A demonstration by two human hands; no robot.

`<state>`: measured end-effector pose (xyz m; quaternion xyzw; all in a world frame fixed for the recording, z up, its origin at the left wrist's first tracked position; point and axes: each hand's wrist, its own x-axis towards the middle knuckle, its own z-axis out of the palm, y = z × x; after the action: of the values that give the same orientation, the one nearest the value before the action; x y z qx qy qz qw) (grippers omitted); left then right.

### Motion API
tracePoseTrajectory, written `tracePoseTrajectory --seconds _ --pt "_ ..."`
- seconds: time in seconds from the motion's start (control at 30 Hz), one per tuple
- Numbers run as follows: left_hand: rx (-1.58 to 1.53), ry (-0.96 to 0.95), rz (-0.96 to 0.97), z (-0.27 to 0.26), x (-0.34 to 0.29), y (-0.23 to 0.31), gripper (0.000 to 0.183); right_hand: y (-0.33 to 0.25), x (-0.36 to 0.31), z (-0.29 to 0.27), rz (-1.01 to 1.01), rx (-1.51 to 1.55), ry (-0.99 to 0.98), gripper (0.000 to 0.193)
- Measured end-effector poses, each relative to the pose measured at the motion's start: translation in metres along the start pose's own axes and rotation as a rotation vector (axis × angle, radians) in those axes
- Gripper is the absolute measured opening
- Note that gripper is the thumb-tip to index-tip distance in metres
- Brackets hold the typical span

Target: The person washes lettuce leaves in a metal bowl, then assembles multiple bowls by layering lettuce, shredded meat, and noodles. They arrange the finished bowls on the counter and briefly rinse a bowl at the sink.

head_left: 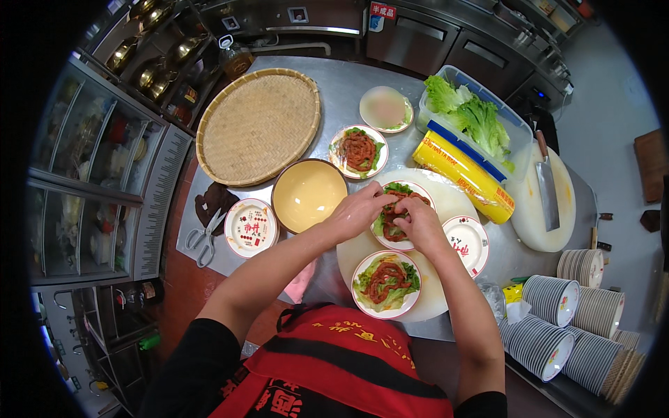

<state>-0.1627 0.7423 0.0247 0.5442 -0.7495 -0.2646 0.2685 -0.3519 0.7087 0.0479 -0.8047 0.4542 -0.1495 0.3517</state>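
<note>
Plate (401, 246) of glossy reddish-brown meat strips (390, 228) over lettuce (398, 187), on a pale round board (346, 259) near the middle of the worktop (334, 87), directly beneath both hands. Round, so without a long axis; strips curled and tangled, following no single direction. Left hand (357, 211) in from the left, right hand (424, 224) over the right side, neither clearly nearer. Fingers (382, 200) of both bent inward, tips close together over the food, apparently touching the meat; cannot tell whether pinching a strip or only pressing. Upper and right portions partly hidden by the hands, lower left in plain view.

Just beside the near rim, between the forearms, a second filled plate (391, 315); beyond the left hand, a third filled plate (357, 175). Close on the right, a bare plate (481, 240) next to the right wrist, and a long yellow package (463, 177) slanting from upper left to lower right, hemming in that side. Behind the package, a clear tub (519, 132) of leaves. Left of the left hand, a cream bowl (306, 188). Well apart, a cleaver (548, 184) at far right. Above the strips, no obstruction except the hands.
</note>
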Motion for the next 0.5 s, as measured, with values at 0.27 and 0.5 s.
tracePoseTrajectory --seconds 0.27,0.5 --pt "0.249 -0.219 0.068 -0.007 0.005 -0.002 0.025 0.0 -0.026 -0.005 -0.076 -0.124 -0.014 0.018" --pt "0.167 -0.261 0.216 -0.006 -0.001 0.009 0.028 0.003 -0.041 -0.006 -0.028 -0.308 -0.083 0.017"
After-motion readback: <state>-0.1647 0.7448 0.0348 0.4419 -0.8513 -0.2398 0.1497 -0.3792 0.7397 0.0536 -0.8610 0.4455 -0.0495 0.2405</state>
